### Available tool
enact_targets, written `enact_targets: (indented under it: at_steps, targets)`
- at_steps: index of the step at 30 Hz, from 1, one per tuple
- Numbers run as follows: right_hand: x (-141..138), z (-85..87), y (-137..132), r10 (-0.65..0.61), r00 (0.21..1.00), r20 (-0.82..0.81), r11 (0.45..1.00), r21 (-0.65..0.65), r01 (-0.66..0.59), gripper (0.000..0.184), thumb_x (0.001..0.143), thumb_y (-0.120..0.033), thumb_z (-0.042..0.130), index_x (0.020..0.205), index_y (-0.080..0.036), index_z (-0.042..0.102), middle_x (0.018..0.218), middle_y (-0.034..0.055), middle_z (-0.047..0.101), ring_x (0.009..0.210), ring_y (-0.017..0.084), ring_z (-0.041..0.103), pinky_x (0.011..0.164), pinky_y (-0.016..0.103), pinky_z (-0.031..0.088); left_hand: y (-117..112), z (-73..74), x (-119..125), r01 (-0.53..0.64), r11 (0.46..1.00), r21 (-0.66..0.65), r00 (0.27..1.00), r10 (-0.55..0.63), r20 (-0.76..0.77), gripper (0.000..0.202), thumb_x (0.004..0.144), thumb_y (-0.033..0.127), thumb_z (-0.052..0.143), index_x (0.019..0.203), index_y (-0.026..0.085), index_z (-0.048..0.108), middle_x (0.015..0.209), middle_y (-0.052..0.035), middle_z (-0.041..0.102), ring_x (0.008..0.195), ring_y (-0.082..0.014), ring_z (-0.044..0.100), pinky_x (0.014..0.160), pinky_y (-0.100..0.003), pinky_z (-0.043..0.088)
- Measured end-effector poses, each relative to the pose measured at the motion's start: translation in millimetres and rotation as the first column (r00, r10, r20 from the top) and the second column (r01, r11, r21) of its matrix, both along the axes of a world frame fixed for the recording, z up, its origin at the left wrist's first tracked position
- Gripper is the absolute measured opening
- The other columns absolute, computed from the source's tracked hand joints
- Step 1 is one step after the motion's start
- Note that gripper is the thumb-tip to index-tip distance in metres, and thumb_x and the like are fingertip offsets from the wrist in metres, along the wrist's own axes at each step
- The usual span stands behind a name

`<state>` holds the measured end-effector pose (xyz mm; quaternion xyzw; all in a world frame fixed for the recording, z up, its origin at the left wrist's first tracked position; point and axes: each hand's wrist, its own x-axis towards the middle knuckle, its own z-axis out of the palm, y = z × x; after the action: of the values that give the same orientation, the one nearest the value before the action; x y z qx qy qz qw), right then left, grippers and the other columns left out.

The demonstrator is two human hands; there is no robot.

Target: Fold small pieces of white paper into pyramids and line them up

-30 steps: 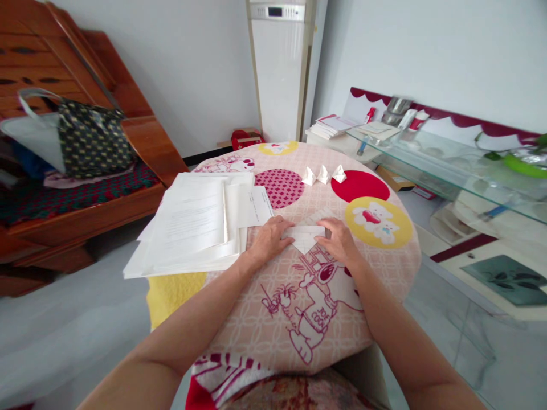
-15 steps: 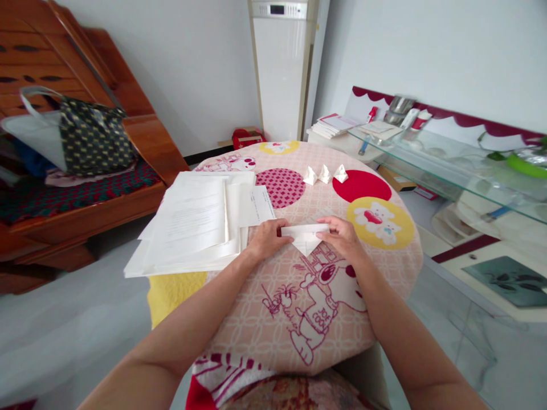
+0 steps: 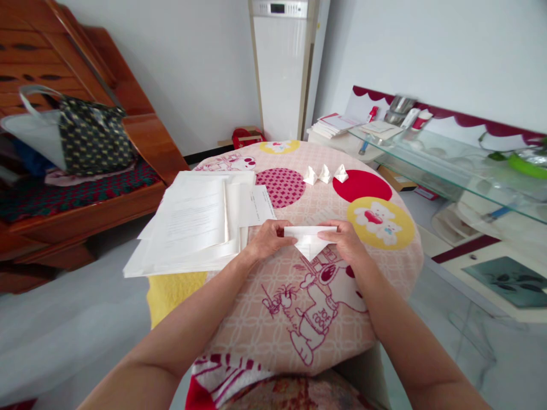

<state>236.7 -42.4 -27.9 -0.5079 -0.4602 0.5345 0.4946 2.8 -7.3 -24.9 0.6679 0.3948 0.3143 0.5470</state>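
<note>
A small folded sheet of white paper [image 3: 310, 239] is held over the middle of the table, with a flat band along its top and a point facing me. My left hand [image 3: 273, 238] pinches its left end, thumb on the near side. At the right end my right hand [image 3: 342, 236] grips it, the thumb lying across the band. Beyond them, three small folded paper pieces [image 3: 325, 174] stand in a row on the tablecloth. To the left lies a stack of white paper sheets [image 3: 192, 222], some of them printed, with a smaller printed slip [image 3: 256, 206] at its right edge.
A patterned cloth covers the round table [image 3: 239, 336]. On the left stands a wooden bench [image 3: 145, 148] with bags [image 3: 94, 136] on it. At right is a glass shelf [image 3: 453, 165] holding household items. A white upright cabinet-like unit [image 3: 280, 68] stands at the back.
The folded paper has tilted so more of its front and its point show, and it has shifted slightly right. My right thumb now lies over the band. Everything else stays put.
</note>
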Motion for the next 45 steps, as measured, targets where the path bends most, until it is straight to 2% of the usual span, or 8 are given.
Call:
enact_targets:
  at_steps: [6, 12, 20, 26, 35, 38, 42, 45]
  targets:
    - [-1.0, -1.4, -4.9, 0.07, 0.953, 0.295, 0.996, 0.033, -0.084, 0.021, 0.067, -0.035, 0.075, 0.065, -0.016, 0.067, 0.053, -0.0046, 0.049, 0.049, 0.01, 0.041, 0.048, 0.024, 0.026, -2.3, 4.4, 2.7, 0.006, 1.0, 0.024, 1.0, -0.005, -0.021, 0.017, 0.07, 0.028, 0.075, 0.078, 0.014, 0.073, 0.065, 0.0026, 0.061, 0.059, -0.0097, 0.051, 0.054, -0.021, 0.038]
    - [-15.6, 11.3, -10.6, 0.049, 0.897, 0.44, 0.984, 0.132, -0.119, 0.016, 0.07, -0.031, 0.064, 0.065, -0.016, 0.067, 0.053, -0.0039, 0.049, 0.051, 0.01, 0.04, 0.047, 0.024, 0.026, -7.1, 14.8, 7.1, -0.041, 0.933, 0.357, 0.956, 0.141, -0.258, 0.006, 0.074, 0.019, 0.072, 0.079, 0.018, 0.077, 0.079, -0.0005, 0.071, 0.074, -0.0131, 0.062, 0.073, -0.026, 0.047]
    - [-26.7, 13.6, -11.0, 0.021, 0.85, 0.527, 0.944, 0.27, -0.19, 0.014, 0.074, -0.028, 0.061, 0.068, -0.018, 0.069, 0.06, -0.0012, 0.058, 0.06, 0.014, 0.049, 0.057, 0.025, 0.036, -18.6, 23.5, 17.5, 0.033, 0.857, 0.515, 0.895, 0.205, -0.397, 0.01, 0.078, 0.016, 0.066, 0.076, 0.018, 0.076, 0.076, -0.0037, 0.071, 0.073, -0.0167, 0.063, 0.074, -0.029, 0.047]
    - [-27.1, 16.1, -11.9, 0.049, 0.866, 0.497, 0.958, 0.223, -0.182, 0.014, 0.072, -0.029, 0.062, 0.068, -0.017, 0.069, 0.058, -0.002, 0.055, 0.056, 0.012, 0.045, 0.053, 0.025, 0.034, -17.9, 25.0, 16.4, 0.026, 0.882, 0.47, 0.885, 0.198, -0.421, 0.01, 0.074, 0.015, 0.064, 0.074, 0.017, 0.074, 0.076, -0.0029, 0.07, 0.07, -0.0158, 0.061, 0.07, -0.028, 0.044]
    - [-5.2, 5.8, -3.3, -0.073, 0.926, 0.37, 0.993, 0.116, 0.032, 0.021, 0.064, -0.036, 0.071, 0.071, -0.015, 0.071, 0.057, -0.0023, 0.053, 0.054, 0.013, 0.044, 0.049, 0.025, 0.031, -0.3, 21.2, -8.4, -0.043, 0.92, 0.389, 0.9, 0.205, -0.385, 0.007, 0.072, 0.018, 0.063, 0.067, 0.016, 0.068, 0.069, -0.0009, 0.067, 0.068, -0.0148, 0.059, 0.068, -0.027, 0.042]
    - [-0.2, 0.3, -0.5, -0.115, 0.951, 0.287, 0.99, 0.114, 0.086, 0.024, 0.063, -0.038, 0.074, 0.07, -0.016, 0.07, 0.057, -0.0024, 0.054, 0.053, 0.013, 0.044, 0.049, 0.025, 0.032, 4.5, 19.6, -16.2, -0.087, 0.943, 0.32, 0.927, 0.194, -0.321, 0.009, 0.072, 0.017, 0.061, 0.071, 0.015, 0.069, 0.072, -0.0022, 0.069, 0.07, -0.0156, 0.061, 0.071, -0.028, 0.045]
    - [-2.6, -0.9, -0.5, -0.09, 0.966, 0.242, 0.992, 0.107, 0.066, 0.023, 0.065, -0.038, 0.074, 0.068, -0.016, 0.068, 0.056, -0.0029, 0.053, 0.052, 0.013, 0.043, 0.049, 0.025, 0.031, 5.7, 17.9, -15.0, -0.11, 0.967, 0.231, 0.985, 0.136, -0.102, 0.025, 0.077, 0.032, 0.067, 0.093, 0.014, 0.072, 0.086, -0.0055, 0.072, 0.078, -0.0163, 0.063, 0.072, -0.027, 0.048]
    - [-10.2, 2.5, -2.6, -0.026, 0.959, 0.281, 0.996, 0.084, 0.003, 0.021, 0.065, -0.036, 0.073, 0.07, -0.017, 0.069, 0.057, -0.0025, 0.054, 0.052, 0.013, 0.044, 0.048, 0.025, 0.031, 4.1, 13.7, -7.3, -0.049, 0.98, 0.193, 0.988, 0.075, -0.134, 0.035, 0.074, 0.042, 0.074, 0.096, 0.014, 0.074, 0.081, -0.0036, 0.069, 0.07, -0.0134, 0.057, 0.063, -0.024, 0.044]
